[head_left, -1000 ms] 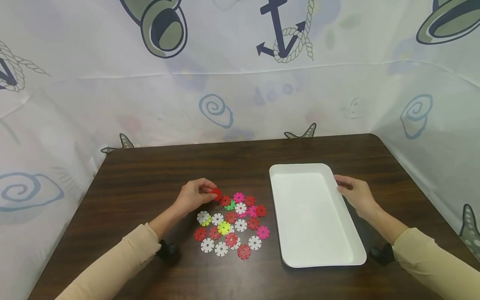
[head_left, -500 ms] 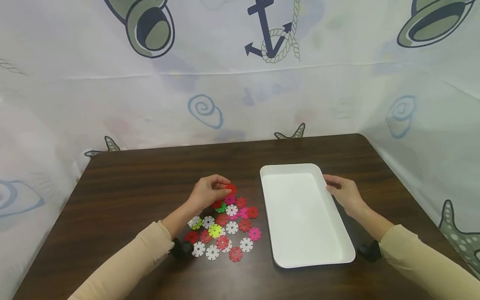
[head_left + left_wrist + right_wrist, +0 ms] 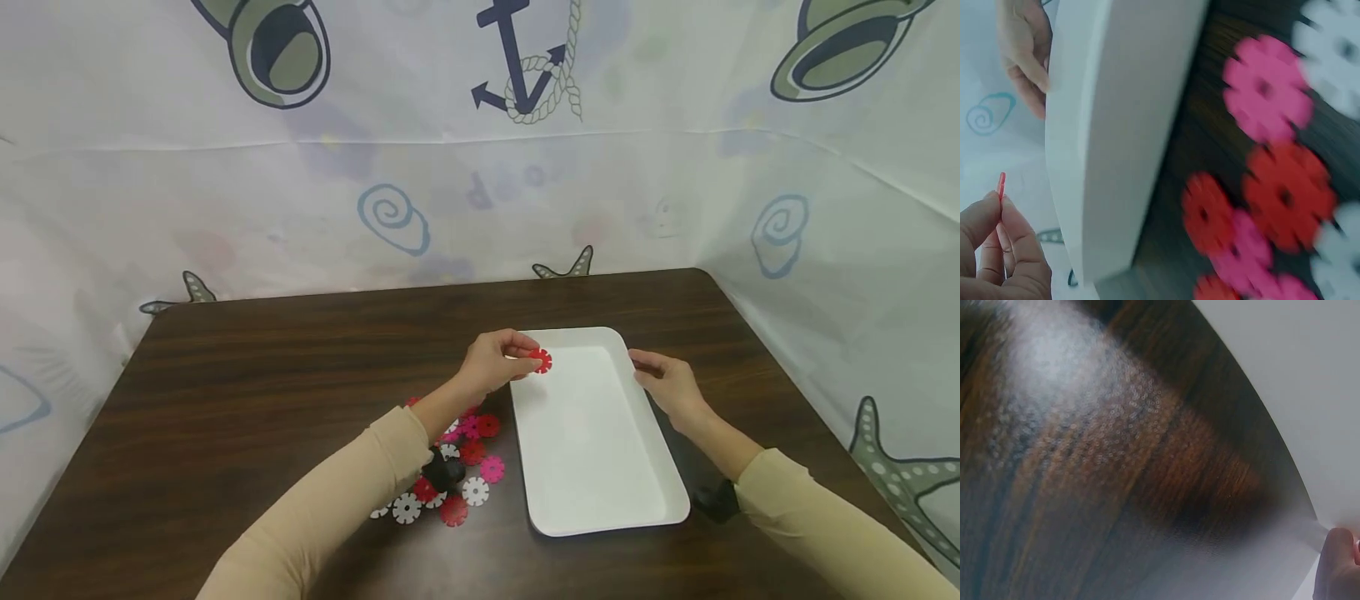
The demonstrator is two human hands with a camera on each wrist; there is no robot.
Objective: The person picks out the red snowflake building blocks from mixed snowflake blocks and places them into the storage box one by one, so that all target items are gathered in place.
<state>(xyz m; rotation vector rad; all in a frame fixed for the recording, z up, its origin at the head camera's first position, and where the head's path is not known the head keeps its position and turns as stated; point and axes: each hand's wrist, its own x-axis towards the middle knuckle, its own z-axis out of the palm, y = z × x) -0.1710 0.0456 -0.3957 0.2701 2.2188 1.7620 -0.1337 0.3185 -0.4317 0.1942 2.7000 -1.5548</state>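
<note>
My left hand [image 3: 491, 365] pinches a red notched plastic disc [image 3: 544, 359] between thumb and fingertips, over the far left corner of a white rectangular tray [image 3: 600, 450]. Seen from the left wrist, that disc [image 3: 1002, 186] stands edge-on above the fingertips. My right hand [image 3: 673, 393] holds the tray's right rim near its far end, thumb and fingers at the edge. In the right wrist view only a fingertip [image 3: 1338, 547] shows against the tray's side.
Left of the tray lies a loose spread of notched discs, among them pink [image 3: 492, 469], white [image 3: 476, 491] and red [image 3: 453, 510] ones, partly hidden by my left forearm and its black wrist camera [image 3: 444, 471]. Dark wooden tabletop [image 3: 300, 358] surrounds everything, with a printed cloth [image 3: 465, 200] behind.
My left hand has carried the red disc from the spread of discs rightward to over the tray. The right hand stays at the tray's rim, while the head view has shifted slightly.
</note>
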